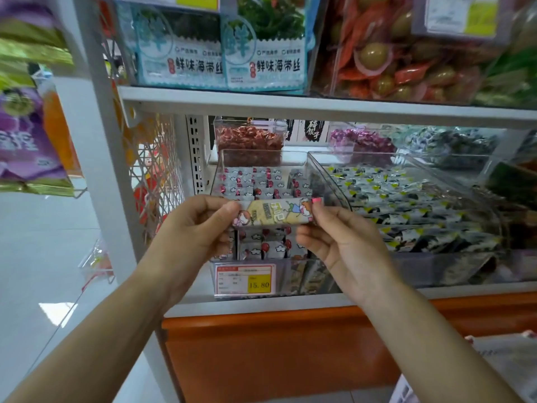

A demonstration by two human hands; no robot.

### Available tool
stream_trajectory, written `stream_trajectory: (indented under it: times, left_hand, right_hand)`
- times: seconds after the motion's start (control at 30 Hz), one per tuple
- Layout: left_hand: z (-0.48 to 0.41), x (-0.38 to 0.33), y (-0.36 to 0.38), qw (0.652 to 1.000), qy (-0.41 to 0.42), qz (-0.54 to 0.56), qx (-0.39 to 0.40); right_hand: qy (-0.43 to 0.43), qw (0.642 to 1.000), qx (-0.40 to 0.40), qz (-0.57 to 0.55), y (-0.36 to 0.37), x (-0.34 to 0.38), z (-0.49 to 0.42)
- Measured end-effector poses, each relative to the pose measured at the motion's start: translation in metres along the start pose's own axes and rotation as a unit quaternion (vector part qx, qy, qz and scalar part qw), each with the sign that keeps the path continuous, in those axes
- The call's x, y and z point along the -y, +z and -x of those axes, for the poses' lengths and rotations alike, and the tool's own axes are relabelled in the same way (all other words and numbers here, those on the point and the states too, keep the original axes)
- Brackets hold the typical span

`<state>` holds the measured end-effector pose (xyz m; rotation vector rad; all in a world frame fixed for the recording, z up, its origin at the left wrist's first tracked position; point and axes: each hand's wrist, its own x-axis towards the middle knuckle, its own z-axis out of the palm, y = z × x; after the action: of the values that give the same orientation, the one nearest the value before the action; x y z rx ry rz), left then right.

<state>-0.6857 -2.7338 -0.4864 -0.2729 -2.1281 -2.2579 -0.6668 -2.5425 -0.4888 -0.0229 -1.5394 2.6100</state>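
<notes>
A small yellow snack packet (274, 213) with cartoon figures is held flat between both hands, in front of a clear plastic bin (220, 170). My left hand (197, 225) pinches its left end with thumb and curled fingers. My right hand (334, 237) pinches its right end at the top corner, its other fingers loosely curled below. The bin holds several rows of white packets with red marks (255, 181). A price tag reading 15.80 (245, 279) is fixed to the bin's front.
A second clear bin (319, 167) to the right holds dark packets with yellow corners (406, 205). The upper shelf (290, 104) carries blue seaweed bags (261, 53) and red and green sweets (392, 62). An orange base panel (261, 359) lies below. Purple bags (23, 135) hang at left.
</notes>
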Motion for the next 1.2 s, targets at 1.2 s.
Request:
stream_trajectory:
  times: [1.2]
  left_hand:
    - [0.008,-0.007,0.002,0.993,0.032,-0.108,0.023]
  right_hand:
    - [-0.027,0.993,0.045,0.106,-0.009,0.002,-0.005]
